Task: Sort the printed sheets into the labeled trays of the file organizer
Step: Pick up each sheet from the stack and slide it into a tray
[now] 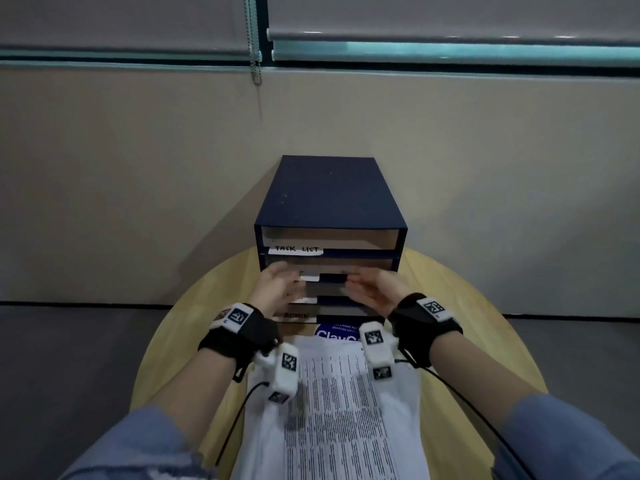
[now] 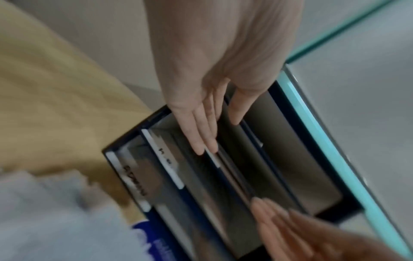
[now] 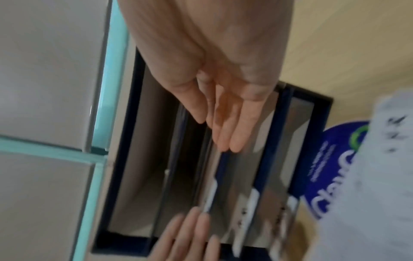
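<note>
A dark blue file organizer [image 1: 329,199] stands at the back of the round table, its open trays facing me. White labels read TASK LIST [image 1: 296,249] and ADMIN [image 1: 296,315]. Both hands are at the front of the middle trays, empty, with straight fingers. My left hand [image 1: 278,280] covers part of the second label; its fingertips [image 2: 206,146] touch that tray's front lip. My right hand [image 1: 367,287] is opposite it, palm inward, fingertips [image 3: 225,141] at the same lip. A stack of printed sheets [image 1: 339,410] lies on the table under my wrists.
The round wooden table [image 1: 485,323] ends near a beige wall behind the organizer. A blue round sticker [image 1: 334,332] lies between the organizer and the sheets. A blind's bead chain [image 1: 255,46] hangs above. Cables run from both wrist bands along my forearms.
</note>
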Tool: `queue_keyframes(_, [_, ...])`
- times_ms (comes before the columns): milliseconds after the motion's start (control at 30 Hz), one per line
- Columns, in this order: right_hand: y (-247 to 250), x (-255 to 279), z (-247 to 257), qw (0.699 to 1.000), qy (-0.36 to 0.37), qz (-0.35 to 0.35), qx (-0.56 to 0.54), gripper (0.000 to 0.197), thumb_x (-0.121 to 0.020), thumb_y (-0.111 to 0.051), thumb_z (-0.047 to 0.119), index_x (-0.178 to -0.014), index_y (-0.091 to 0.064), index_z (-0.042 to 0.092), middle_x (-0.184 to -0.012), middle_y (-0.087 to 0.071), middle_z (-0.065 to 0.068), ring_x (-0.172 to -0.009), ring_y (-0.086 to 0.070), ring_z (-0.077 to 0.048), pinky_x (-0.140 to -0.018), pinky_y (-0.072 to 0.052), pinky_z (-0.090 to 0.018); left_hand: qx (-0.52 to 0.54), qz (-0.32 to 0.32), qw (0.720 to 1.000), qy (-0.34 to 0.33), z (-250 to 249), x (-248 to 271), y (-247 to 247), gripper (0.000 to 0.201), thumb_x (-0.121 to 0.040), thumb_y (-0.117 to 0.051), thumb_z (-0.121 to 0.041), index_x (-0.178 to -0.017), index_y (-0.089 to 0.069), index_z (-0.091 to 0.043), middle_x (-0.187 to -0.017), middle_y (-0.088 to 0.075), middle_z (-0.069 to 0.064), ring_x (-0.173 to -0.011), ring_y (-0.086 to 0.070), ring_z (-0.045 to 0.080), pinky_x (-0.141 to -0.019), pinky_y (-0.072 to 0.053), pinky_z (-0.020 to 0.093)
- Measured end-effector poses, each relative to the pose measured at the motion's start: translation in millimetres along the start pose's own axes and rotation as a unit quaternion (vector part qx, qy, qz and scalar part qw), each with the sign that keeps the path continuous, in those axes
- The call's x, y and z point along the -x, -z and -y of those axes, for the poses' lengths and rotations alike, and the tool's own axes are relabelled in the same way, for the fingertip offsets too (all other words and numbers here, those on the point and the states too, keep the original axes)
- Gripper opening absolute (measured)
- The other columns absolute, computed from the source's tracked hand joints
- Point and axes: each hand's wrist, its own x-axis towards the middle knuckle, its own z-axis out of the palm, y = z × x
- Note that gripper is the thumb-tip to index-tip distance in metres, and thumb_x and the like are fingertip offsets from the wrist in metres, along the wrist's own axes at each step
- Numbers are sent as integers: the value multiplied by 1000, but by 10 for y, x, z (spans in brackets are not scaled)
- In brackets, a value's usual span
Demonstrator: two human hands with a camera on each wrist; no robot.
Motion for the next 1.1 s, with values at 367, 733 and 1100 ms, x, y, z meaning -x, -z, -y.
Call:
queue_keyframes(367, [737, 381, -1150, 930, -94, -115, 338, 26, -93, -47, 8, -70, -47, 21, -73, -50, -1, -61, -49, -16, -59, -46, -27, -657, 86, 749, -5, 1122, 399, 472, 71, -78, -69, -34, -140, -37, -22, -141, -32, 7, -129, -37, 26, -105, -41, 41])
queue_keyframes(733, [694, 586, -1362, 900, -66, -159, 400, 19, -85, -60, 10, -99, -47, 13, -98, -56, -8, -87, -53, -23, -69, -41, -27, -654, 38, 754, -49, 1216, 547, 452, 72, -74, -75, -34, -135, -38, -21, -132, -32, 7, -119, -42, 23, -100, -44, 37])
queue_keyframes(1100, [924, 540, -1386, 973, -69, -102, 194, 14, -84, -56, -2, -80, -58, 12, -78, -59, -14, -75, -50, -24, -69, -38, -31, -302, -81, 948, 51, 1032, 568, 542, 46, -88, -64, -28, -127, -53, -7, -123, -61, 12, -115, -57, 30, -102, -44, 38])
